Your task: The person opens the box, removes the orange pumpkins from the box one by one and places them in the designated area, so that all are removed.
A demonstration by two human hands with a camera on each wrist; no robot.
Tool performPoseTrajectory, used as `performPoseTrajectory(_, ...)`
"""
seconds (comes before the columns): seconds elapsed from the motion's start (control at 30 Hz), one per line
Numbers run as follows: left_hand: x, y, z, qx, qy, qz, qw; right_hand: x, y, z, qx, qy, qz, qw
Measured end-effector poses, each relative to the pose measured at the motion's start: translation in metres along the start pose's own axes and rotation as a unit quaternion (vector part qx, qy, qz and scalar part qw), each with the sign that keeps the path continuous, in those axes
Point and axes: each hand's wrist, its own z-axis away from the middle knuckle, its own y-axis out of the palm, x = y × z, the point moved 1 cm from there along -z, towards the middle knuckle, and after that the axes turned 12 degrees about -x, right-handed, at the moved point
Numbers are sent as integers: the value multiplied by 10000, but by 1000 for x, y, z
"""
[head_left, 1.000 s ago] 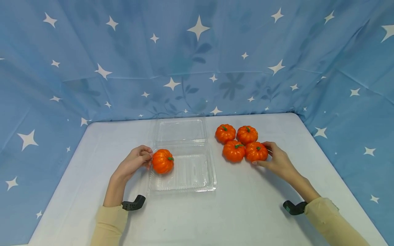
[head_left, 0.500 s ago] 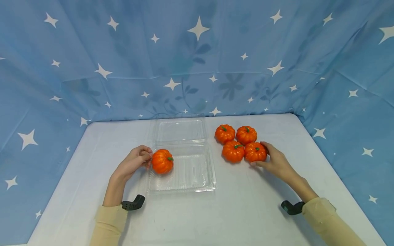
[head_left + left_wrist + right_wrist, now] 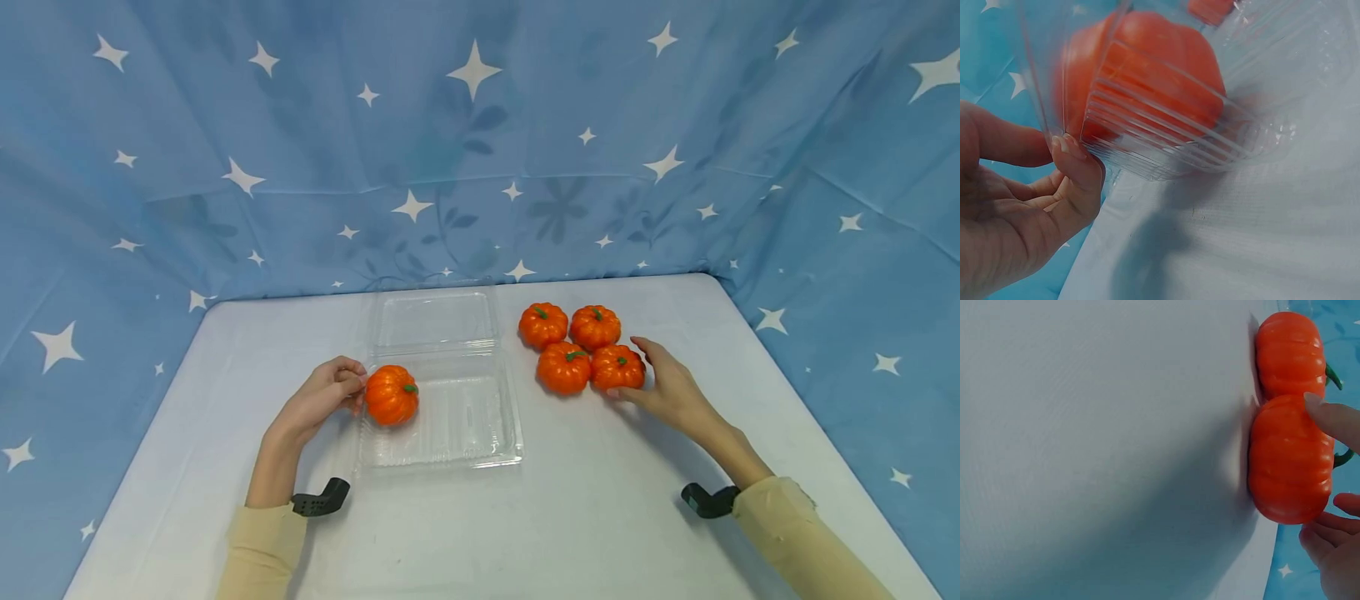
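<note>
A clear plastic clamshell box (image 3: 468, 421) lies with its lid (image 3: 435, 321) folded back, away from the person. My left hand (image 3: 324, 398) pinches the box's left wall between thumb and fingers, as the left wrist view shows. Inside the box, at its left end, sits an orange toy pumpkin (image 3: 390, 396) with a green stem. My right hand (image 3: 672, 390) is spread around another toy pumpkin (image 3: 617, 367), the front right one of a cluster. Its thumb (image 3: 1335, 419) overlaps that pumpkin's side, and the other fingers lie close to the far side.
Beside the held-around pumpkin stand the front left pumpkin (image 3: 563, 369), the back left pumpkin (image 3: 542, 325) and the back right pumpkin (image 3: 596, 327), close together. A white-covered table (image 3: 480, 533) bears everything. A blue star-patterned curtain (image 3: 480, 150) hangs behind and at the sides.
My right hand's fingers have drawn away slightly from the far side of the front right pumpkin. The head view has shifted a little. My left hand keeps its pinch on the box.
</note>
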Motion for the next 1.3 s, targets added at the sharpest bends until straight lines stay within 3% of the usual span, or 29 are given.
performPoseTrajectory(0.43, -4, -5, 1, 48, -18, 25, 10000, 31, -3, 3, -693, -838, -326, 9935)
performPoseTrajectory(0.57, -4, -5, 1, 29, -49, 31, 10000, 48, -3, 4, -621, -781, -556, 9935)
performPoseTrajectory(1.03, -3, -2, -1, 15, -54, 1, 10000, 92, 14, 1, -456, -1144, -933, 9880)
performPoseTrajectory(1.3, -4, -1, 0, 20, -35, 32, 10000, 113, 23, -1, -121, -861, -1039, 9908)
